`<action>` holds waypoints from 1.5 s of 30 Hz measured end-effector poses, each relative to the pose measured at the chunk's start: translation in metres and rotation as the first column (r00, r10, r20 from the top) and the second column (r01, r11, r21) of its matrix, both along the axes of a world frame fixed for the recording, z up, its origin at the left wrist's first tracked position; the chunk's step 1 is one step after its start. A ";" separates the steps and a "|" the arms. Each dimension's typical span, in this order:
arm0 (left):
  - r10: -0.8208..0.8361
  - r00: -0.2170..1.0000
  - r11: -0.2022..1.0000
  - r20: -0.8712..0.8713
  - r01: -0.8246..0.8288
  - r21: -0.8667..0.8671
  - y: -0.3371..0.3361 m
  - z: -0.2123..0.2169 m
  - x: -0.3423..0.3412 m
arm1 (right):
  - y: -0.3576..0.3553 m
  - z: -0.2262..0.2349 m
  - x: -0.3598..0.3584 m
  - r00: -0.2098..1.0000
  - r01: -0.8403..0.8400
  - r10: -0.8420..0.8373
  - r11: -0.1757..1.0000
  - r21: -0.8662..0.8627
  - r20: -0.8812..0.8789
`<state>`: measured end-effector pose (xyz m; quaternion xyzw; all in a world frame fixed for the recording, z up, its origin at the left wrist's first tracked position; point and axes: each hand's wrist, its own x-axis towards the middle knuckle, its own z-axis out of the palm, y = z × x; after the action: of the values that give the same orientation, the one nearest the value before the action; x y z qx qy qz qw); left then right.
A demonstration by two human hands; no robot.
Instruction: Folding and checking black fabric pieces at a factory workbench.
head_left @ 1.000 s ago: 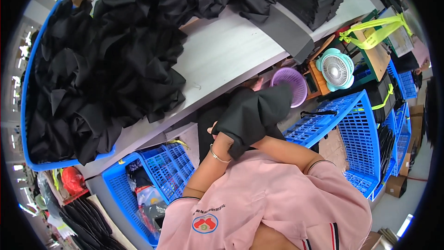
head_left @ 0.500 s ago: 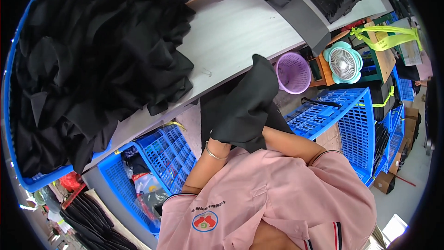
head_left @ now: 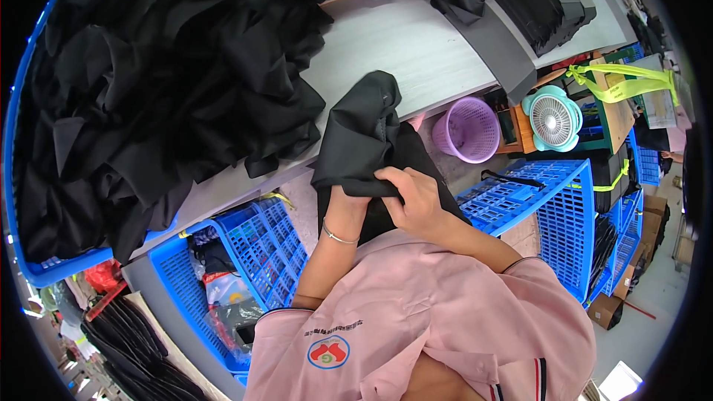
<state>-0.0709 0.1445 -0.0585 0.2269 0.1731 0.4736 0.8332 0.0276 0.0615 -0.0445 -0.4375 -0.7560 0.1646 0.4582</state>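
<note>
A piece of black cloth (head_left: 356, 122) is bunched up in front of my chest, by the near edge of the table. My left forearm (head_left: 330, 263), with a bangle at the wrist, runs up under this cloth. The cloth covers the left hand, so its fingers are hidden. My right hand (head_left: 416, 200) pinches the lower edge of the same piece, thumb and fingers closed on the fabric, close beside the left wrist. More dark fabric lies across my lap beneath both hands.
A large heap of black cloth (head_left: 171, 96) fills a blue-rimmed crate at the left. Flat dark pieces (head_left: 538, 11) are stacked on the white table (head_left: 405, 37). Rightward are a purple basket (head_left: 468, 130), a small teal fan (head_left: 553, 119) and a blue crate (head_left: 564, 215); another blue crate (head_left: 275, 249) stands left.
The right hand, covered by the cloth before, now shows and grips the cloth's edge. The raised cloth has shifted left and folded over the left hand.
</note>
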 end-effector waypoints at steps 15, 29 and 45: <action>0.183 0.980 0.978 -0.081 -0.172 0.121 -0.022 0.028 0.010 | -0.028 0.023 -0.004 0.932 -0.358 0.356 0.934 -0.017 -0.069; 0.236 0.958 0.957 -0.166 -0.199 0.213 -0.041 0.044 0.045 | -0.067 0.022 0.029 0.795 -0.595 0.561 0.796 -0.113 -0.230; 0.156 0.977 0.984 -0.146 -0.142 0.105 -0.064 0.059 0.017 | 0.006 0.056 0.086 0.950 0.220 -0.254 0.957 -0.189 -0.180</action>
<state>-0.0535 0.0810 0.0008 0.2879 0.2307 0.5235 0.7681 0.1132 0.0672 0.0119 -0.5432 -0.6309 0.2144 0.5109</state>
